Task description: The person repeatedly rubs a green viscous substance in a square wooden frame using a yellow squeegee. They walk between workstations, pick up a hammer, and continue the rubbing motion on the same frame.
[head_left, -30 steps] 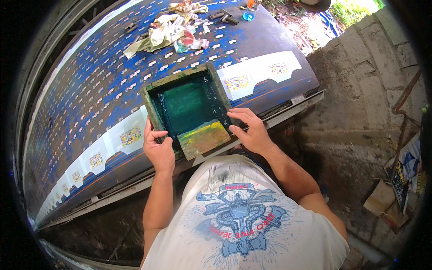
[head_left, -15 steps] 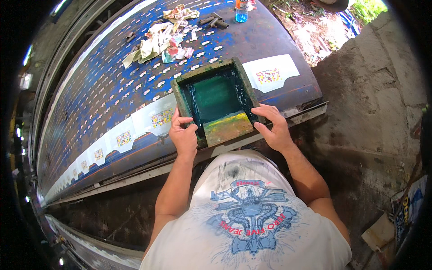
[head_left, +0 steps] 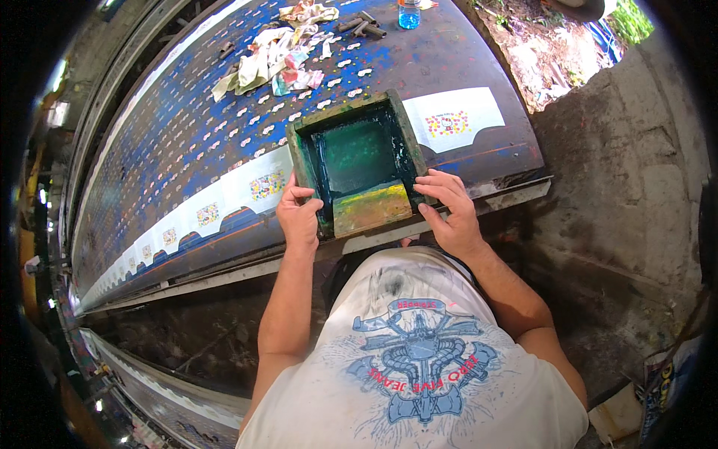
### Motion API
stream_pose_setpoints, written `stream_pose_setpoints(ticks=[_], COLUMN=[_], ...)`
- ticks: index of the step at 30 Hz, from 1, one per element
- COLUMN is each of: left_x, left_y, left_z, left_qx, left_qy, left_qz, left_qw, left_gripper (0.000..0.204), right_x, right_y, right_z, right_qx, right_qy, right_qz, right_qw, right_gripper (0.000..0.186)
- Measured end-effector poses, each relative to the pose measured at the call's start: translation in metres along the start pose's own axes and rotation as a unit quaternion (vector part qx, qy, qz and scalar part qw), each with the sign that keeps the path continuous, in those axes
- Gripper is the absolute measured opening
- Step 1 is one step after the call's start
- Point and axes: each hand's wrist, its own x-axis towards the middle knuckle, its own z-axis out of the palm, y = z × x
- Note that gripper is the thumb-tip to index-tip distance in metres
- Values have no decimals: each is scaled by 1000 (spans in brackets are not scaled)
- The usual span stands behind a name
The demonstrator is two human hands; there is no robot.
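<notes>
Before me is a screen-printing frame (head_left: 351,156), a wooden square with a dark green mesh and paint-smeared inner walls. A wide wooden piece (head_left: 370,211), stained yellow and green, forms its near side. My left hand (head_left: 299,215) grips the frame's near left corner, thumb on top. At the near right corner my right hand (head_left: 453,212) holds it the same way, fingers bent over the rim. Beneath and beside the frame runs a row of white printed sheets (head_left: 467,105), each with a colourful dotted design. The sheet directly under the frame is mostly hidden.
The long table (head_left: 501,153) is stained blue and dotted with small pale marks. Paint-stained rags (head_left: 262,63), short dark tubes (head_left: 366,28) and a bottle of blue liquid (head_left: 409,16) lie or stand farther back. Concrete floor (head_left: 613,157) lies to the right.
The frame has shifted and tilted slightly, with both hands still on it. Its mesh now looks lighter and speckled where it was evenly dark green. The whole view has moved a little.
</notes>
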Motion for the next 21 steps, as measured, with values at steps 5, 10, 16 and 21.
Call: stream_pose_setpoints(ticks=[5,10,16,21], left_x=[-1,1,0,-1], left_y=[2,-4,-4,-4], left_z=[2,-1,2,4], left_qx=[8,40,97,127], left_qy=[3,-2,2,2], left_qz=[-6,13,44,66], left_qw=[1000,999,994,990], left_gripper=[31,28,22,21], right_x=[13,32,50,84], right_y=[-16,-42,-42,-49], right_z=[2,23,48,39], right_qx=[-28,-131,-247,-273], right_qy=[-56,-159,-220,-330], right_qz=[-75,-172,-213,-174], right_qw=[995,963,919,887], right_gripper=[33,40,28,24])
